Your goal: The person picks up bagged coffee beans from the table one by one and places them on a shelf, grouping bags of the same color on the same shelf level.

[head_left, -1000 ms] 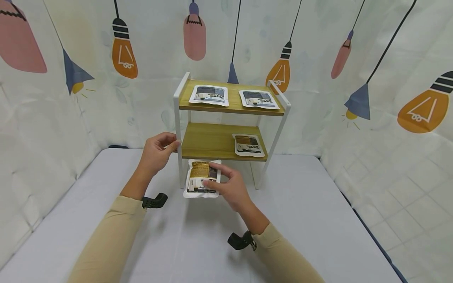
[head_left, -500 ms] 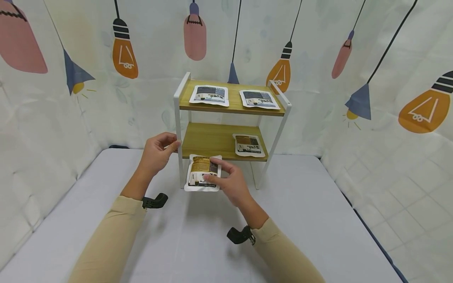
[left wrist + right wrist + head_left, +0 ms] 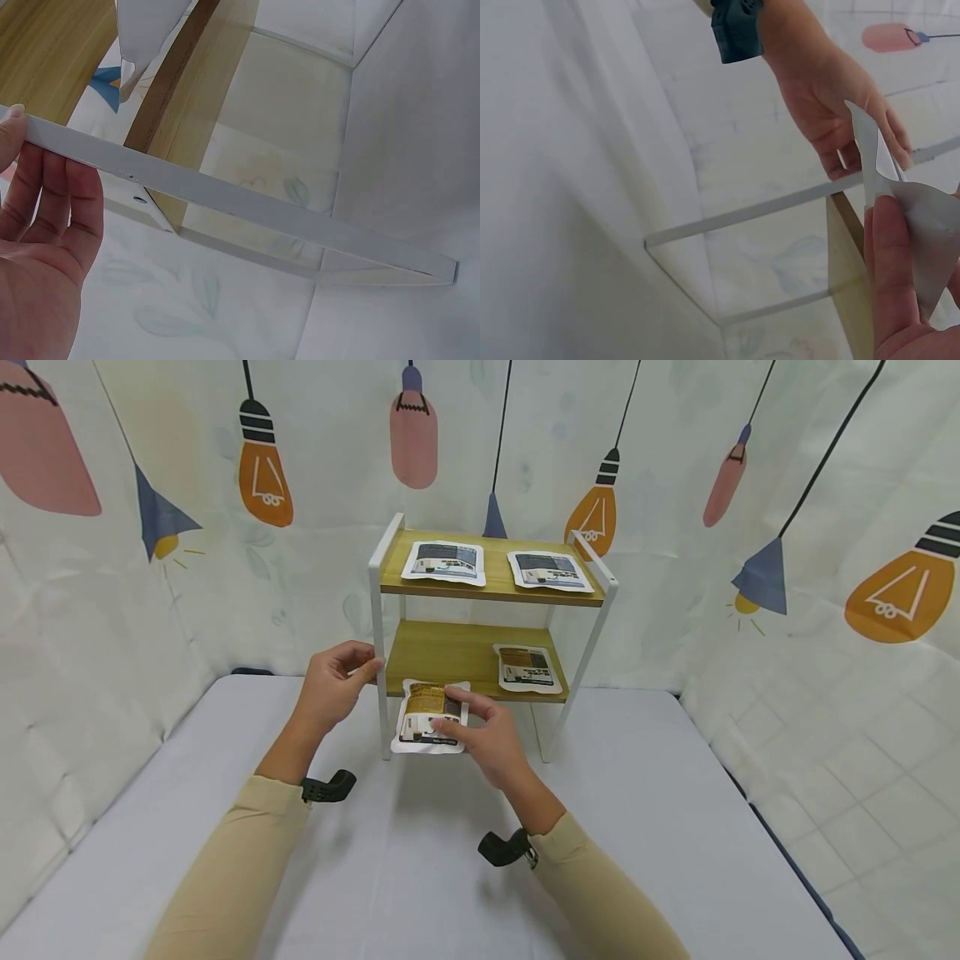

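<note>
A small two-tier shelf [image 3: 442,652] with wooden boards and a white metal frame stands on the table. My left hand [image 3: 335,683] grips its front left upright [image 3: 225,196] between thumb and fingers. My right hand [image 3: 491,739] pinches a white pouch [image 3: 429,718] with a gold and black label by its right edge. The pouch overlaps the front edge of the lower board at the left, its near end tilted down. From below, the right wrist view shows the plain back of the pouch [image 3: 922,232] with the right fingers [image 3: 892,262] under it.
A similar brown-labelled pouch [image 3: 528,668] lies at the right of the lower board. Two blue-labelled pouches, one left [image 3: 444,562] and one right [image 3: 550,570], lie on the upper board. A white cloth covers the table [image 3: 637,827]; a patterned curtain [image 3: 315,585] hangs behind.
My right hand has moved the pouch up and forward, from below the lower board's front edge to overlapping it. The left hand has stayed on the upright.
</note>
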`<state>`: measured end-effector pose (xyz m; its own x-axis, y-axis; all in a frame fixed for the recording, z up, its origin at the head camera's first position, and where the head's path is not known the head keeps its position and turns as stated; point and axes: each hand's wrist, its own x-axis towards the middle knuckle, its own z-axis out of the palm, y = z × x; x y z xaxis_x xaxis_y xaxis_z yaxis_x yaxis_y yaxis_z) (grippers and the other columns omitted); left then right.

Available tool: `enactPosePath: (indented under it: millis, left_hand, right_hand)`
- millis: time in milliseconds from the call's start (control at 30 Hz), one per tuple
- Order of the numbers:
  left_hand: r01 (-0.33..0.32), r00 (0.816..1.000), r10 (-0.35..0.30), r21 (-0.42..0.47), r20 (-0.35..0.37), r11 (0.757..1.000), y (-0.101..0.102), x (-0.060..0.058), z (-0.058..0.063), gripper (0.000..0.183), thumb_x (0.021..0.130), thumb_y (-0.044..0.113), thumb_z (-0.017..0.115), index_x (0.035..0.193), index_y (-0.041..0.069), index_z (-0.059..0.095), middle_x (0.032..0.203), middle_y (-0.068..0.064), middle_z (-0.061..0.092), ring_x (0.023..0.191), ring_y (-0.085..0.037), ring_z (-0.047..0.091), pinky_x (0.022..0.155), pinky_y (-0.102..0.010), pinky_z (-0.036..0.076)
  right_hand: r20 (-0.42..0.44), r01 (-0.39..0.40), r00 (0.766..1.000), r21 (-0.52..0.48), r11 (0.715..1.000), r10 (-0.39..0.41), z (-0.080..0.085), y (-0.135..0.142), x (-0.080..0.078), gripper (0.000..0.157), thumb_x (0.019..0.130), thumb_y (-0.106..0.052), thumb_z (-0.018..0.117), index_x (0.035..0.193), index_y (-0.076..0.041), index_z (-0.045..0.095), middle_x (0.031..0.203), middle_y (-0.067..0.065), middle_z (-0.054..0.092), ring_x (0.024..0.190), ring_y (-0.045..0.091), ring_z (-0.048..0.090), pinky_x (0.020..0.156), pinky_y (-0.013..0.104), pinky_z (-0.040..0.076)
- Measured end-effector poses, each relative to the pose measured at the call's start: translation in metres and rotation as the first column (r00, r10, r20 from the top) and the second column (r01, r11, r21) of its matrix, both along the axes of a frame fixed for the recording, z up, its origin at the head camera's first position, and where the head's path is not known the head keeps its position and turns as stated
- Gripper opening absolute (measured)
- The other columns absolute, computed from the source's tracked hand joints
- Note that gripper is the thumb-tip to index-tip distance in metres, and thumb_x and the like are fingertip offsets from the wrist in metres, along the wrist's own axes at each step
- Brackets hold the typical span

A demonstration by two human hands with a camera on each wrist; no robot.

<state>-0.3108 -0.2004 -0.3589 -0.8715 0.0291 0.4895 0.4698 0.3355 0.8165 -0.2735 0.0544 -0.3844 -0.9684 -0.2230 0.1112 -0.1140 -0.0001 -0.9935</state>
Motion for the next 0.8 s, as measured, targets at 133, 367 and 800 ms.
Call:
enactPosePath:
  millis: [133,367,800]
  left_hand:
    - [-0.002,1.000,0.002,-0.001,0.002,1.000,-0.0005,0.0002,-0.0003,0.029,0.100,0.025,0.067,0.117,0.002,0.070,0.105,-0.008,0.071,0.093,-0.007,0.068,0.081,-0.014,0.058]
    - [-0.001,1.000,0.001,-0.004,0.003,1.000,-0.0003,-0.0005,-0.0004,0.033,0.100,0.027,0.067,0.119,-0.001,0.068,0.102,0.001,0.070,0.093,-0.007,0.067,0.081,-0.014,0.058]
    - [0.026,0.999,-0.026,0.014,-0.025,1.000,-0.0014,-0.0021,-0.0013,0.027,0.100,0.020,0.068,0.118,0.000,0.070,0.098,0.002,0.071,0.089,-0.006,0.068,0.078,-0.016,0.059]
  right_hand:
    - [0.004,-0.012,1.000,-0.029,1.000,0.012,0.0011,-0.0004,-0.0013,0.049,0.085,-0.011,0.083,0.131,-0.022,0.071,0.136,0.011,0.057,0.093,0.018,0.069,0.068,0.026,0.060]
    - [0.020,-0.017,1.000,-0.061,0.998,0.019,0.0026,-0.0005,-0.0041,0.046,0.087,-0.009,0.081,0.131,-0.019,0.071,0.134,0.012,0.060,0.096,0.016,0.070,0.075,0.026,0.062]
    - [-0.008,-0.016,1.000,-0.019,1.000,0.016,0.0097,0.0002,-0.0050,0.055,0.082,-0.008,0.086,0.134,-0.020,0.069,0.132,0.013,0.063,0.102,0.021,0.068,0.079,0.026,0.062]
